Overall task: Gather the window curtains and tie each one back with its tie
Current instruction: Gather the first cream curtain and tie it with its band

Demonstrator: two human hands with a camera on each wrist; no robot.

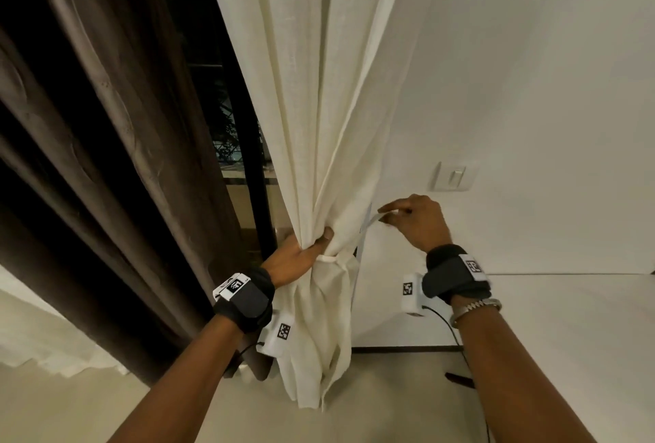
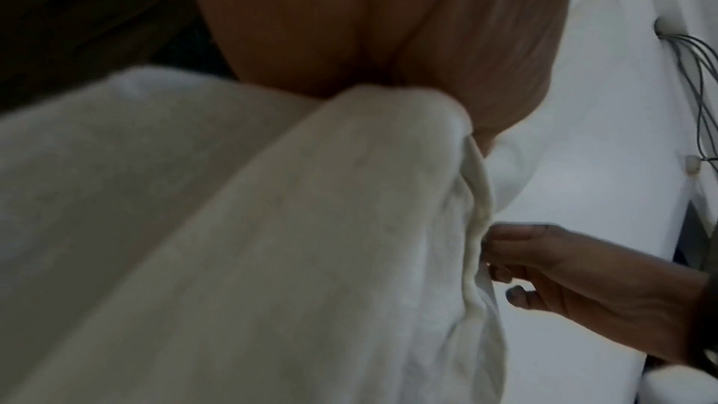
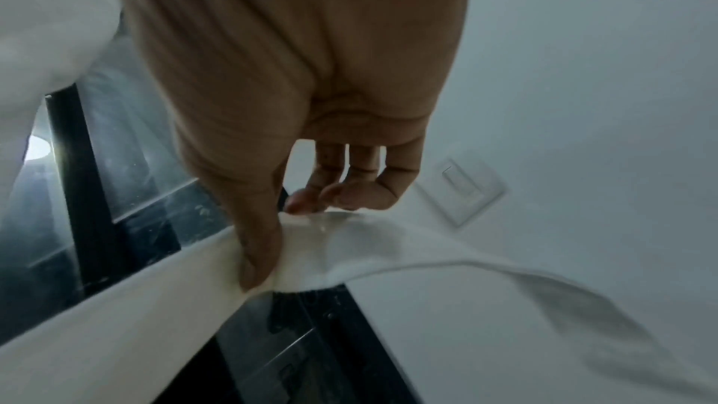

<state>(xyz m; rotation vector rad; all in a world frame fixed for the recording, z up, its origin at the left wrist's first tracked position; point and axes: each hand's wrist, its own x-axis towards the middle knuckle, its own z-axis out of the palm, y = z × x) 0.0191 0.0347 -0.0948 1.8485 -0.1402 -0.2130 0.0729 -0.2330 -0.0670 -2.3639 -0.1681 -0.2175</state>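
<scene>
A: Where is your left hand (image 1: 301, 254) just now?

B: Your left hand is wrapped round the gathered white curtain (image 1: 319, 106), thumb across the front of the bunch, squeezing the folds together just above the tie (image 1: 331, 259). The left wrist view shows only your palm and the cloth bulging out below it.

A: And the tie itself?

B: A narrow white band already circles the bunch right under your left hand. A loose strip of it runs up and to the right, to your right hand (image 1: 416, 221).

A: What is the right hand doing?

B: It pinches that strip between thumb and fingertips, close to the curtain's right edge and in front of the white wall (image 1: 531, 70). In the right wrist view your thumb presses the flat white band against your fingers, and the band trails away on both sides.

A: What else is around?

B: A brown curtain (image 1: 106, 141) hangs to the left, with the dark window frame (image 1: 248, 123) between it and the white one. A light switch (image 1: 452, 177) sits on the wall above your right hand. The white curtain's hem hangs just above the floor (image 1: 390, 407).
</scene>
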